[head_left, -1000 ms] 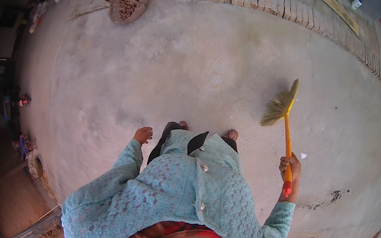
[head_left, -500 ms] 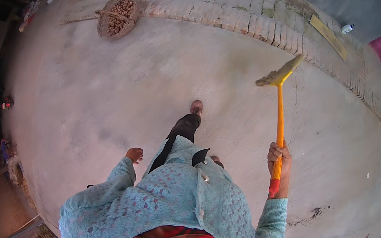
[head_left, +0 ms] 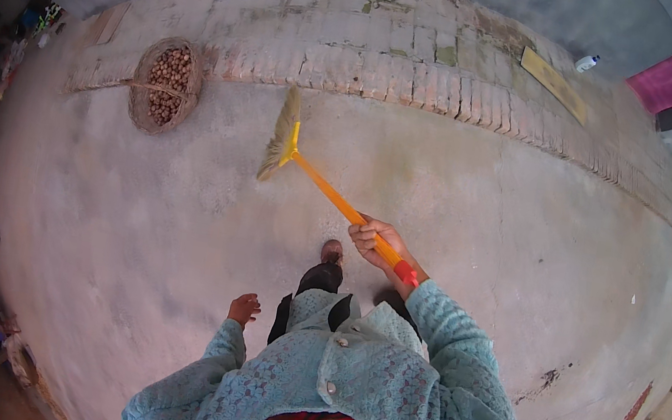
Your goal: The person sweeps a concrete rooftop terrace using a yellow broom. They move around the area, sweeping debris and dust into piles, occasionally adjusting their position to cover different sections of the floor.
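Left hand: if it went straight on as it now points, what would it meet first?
The left hand would probably meet the broom, held by the right hand, though depth is unclear and it might pass above or beneath.

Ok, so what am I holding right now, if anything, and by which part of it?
A broom, in your right hand, gripped by its orange handle close to the red end. Your left hand appears empty.

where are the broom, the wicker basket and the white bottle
broom (head_left: 330, 191): head view, on its orange handle
wicker basket (head_left: 154, 127): head view, on its woven side
white bottle (head_left: 587, 63): head view, on its body
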Tool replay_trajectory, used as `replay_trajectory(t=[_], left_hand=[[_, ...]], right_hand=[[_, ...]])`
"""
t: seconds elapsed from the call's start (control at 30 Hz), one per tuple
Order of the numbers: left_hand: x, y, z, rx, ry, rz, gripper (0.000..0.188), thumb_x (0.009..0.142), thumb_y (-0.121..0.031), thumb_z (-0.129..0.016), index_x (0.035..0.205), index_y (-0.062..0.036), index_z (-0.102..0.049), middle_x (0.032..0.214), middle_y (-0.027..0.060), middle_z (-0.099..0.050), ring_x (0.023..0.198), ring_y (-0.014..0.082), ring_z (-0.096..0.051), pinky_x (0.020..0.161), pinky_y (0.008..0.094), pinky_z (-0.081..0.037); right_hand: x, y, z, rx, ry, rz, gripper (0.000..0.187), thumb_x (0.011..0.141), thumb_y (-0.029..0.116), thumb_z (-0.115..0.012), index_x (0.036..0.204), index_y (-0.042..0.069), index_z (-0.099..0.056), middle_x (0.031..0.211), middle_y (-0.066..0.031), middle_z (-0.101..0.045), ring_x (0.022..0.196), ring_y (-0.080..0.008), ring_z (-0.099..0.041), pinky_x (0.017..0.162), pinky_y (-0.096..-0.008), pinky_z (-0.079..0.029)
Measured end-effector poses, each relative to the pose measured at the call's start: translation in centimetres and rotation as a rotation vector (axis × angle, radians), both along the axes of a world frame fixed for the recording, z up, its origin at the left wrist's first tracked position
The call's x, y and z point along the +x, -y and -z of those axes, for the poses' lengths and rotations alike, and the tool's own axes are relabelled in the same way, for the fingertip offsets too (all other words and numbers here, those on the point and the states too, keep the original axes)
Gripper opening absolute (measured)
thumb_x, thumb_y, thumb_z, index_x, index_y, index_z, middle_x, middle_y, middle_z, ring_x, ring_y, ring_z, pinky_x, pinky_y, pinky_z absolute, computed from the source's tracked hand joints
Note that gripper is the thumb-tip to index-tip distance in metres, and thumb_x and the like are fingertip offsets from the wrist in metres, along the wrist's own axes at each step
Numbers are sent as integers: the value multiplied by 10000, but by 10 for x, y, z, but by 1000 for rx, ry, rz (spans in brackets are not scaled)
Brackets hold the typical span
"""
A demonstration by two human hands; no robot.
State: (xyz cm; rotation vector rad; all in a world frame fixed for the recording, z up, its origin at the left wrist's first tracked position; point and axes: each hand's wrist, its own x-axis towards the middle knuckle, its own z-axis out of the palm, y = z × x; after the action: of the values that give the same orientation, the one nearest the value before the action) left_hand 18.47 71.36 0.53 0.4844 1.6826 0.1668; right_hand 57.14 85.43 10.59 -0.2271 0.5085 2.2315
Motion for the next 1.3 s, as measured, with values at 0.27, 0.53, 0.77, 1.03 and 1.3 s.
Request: replay_trajectory(t=[0.27,0.53,0.77,1.03,1.3], left_hand=[[-4,9,-67,-75,-160,-21,263,752,-282,-460,966,-133,-490,843,52,-552,759,205,-555,598,384,-418],[27,-29,-11,-113,-77,200,184,764,-233,-457,923,-152,-502,794,34,-562,725,168,-557,575,358,-414],[148,-125,-33,24,17,291,299,765,-209,-503,1039,-93,-477,836,56,-564,723,162,-563,547,295,-431],[253,-166,-28,67,10,567,357,760,-231,-505,1076,-70,-460,884,59,-556,773,164,-556,584,289,-427],[337,-169,-43,22,-85,758,339,767,-170,-471,1090,-70,-456,855,33,-550,757,149,-551,575,278,-420]], right_hand=[[5,-124,86,-141,-128,-6,177,712,-12,-397,856,-48,-301,693,-60,-376,469,-69,-422,404,-149,-386],[186,-34,97,-232,-199,446,145,714,-14,-388,810,-42,-283,679,-59,-361,433,-70,-399,370,-151,-365],[312,146,43,-243,-12,743,71,728,26,-384,728,-15,-325,616,-19,-360,423,-47,-354,365,-144,-334],[347,264,-50,-542,573,875,470,705,-42,-407,1130,117,-285,613,-24,-360,416,-48,-359,351,-152,-341],[329,362,-92,-448,411,775,640,679,-83,-401,1230,167,-195,668,-45,-372,418,-49,-354,344,-161,-330]])
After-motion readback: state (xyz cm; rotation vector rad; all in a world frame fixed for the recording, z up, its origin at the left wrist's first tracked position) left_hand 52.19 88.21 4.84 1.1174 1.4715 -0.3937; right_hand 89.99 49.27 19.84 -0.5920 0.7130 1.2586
